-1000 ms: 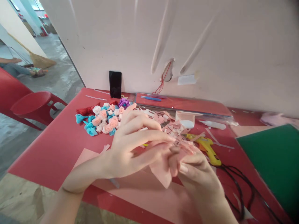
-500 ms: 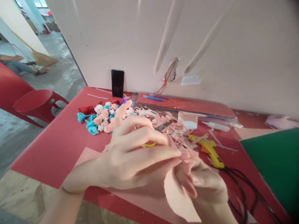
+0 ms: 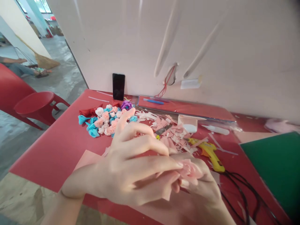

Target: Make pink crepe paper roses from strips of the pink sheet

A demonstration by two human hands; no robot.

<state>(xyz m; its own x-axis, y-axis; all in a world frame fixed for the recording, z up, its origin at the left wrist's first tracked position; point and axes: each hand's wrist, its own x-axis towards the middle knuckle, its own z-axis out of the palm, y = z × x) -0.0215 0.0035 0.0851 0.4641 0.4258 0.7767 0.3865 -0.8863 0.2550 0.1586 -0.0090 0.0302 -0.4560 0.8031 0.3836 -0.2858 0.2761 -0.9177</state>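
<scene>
A pink paper flower [image 3: 189,170] with layered petals sits between my two hands at the lower middle. My left hand [image 3: 131,156] reaches across from the left, its index finger and thumb pinching the flower's near side and a loose pink strip [image 3: 165,190] that hangs below. From the right, my right hand [image 3: 206,190] is closed around the flower's base, its fingers partly hidden behind the petals. Under my hands lies a pink paper sheet [image 3: 150,214]. Beyond them, pink paper scraps [image 3: 177,132] are heaped on the red table [image 3: 58,150].
Finished paper flowers [image 3: 103,120] pile up at the back left, by a propped phone [image 3: 118,87]. A yellow glue gun [image 3: 211,153] with black cables lies right. Behind are a glue bottle [image 3: 217,129], a blue pen [image 3: 153,102] and a green board [image 3: 274,165]. Red chairs [image 3: 35,101] stand left.
The flower has turned in my fingers, so its layered top now faces me. The long pink strip that hung down is now mostly folded against it, under my left hand.
</scene>
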